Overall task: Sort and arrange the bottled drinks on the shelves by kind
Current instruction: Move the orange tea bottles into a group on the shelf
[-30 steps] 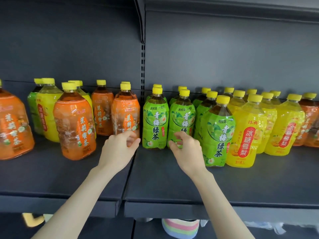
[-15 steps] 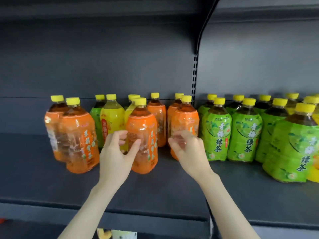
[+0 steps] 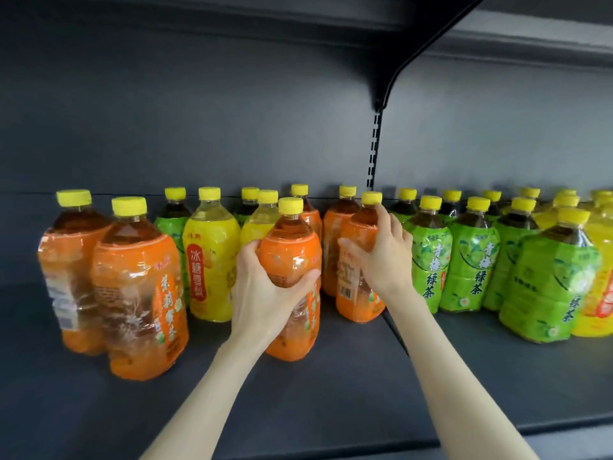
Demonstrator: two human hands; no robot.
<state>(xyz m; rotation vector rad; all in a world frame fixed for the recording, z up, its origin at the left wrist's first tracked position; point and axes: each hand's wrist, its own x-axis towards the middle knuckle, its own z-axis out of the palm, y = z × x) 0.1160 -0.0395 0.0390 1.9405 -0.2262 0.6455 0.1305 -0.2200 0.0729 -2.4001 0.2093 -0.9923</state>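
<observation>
Dark grey metal shelf (image 3: 331,393) runs the full width, loaded w/ yellow-capped bottles, all upright. On the right is a tidy green row (image 3: 471,260).

The left is the muddle. An orange pair (image 3: 132,293) stands at the far left front. Next to it come a yellow bottle (image 3: 210,260) & a green bottle (image 3: 172,224) behind, i.e. mixed kinds btwn that pair and the hands.

Straight ahead of the person stand two more oranges. The front orange bottle (image 3: 293,257) is wrapped at mid-body by the left hand (image 3: 262,293), thumb across the label. The rear orange bottle (image 3: 353,295), just beside the green row, is gripped at the shoulder by the right hand (image 3: 384,257), fingers up near the cap.

Both long axes are vertical, and both bases are on the shelf as far as I can tell. The orange pair lies off to the left, so the left hand is nearer it. Prob. a sideways carry leftward comes next, w/ the yellow bottle close to the path.
</observation>
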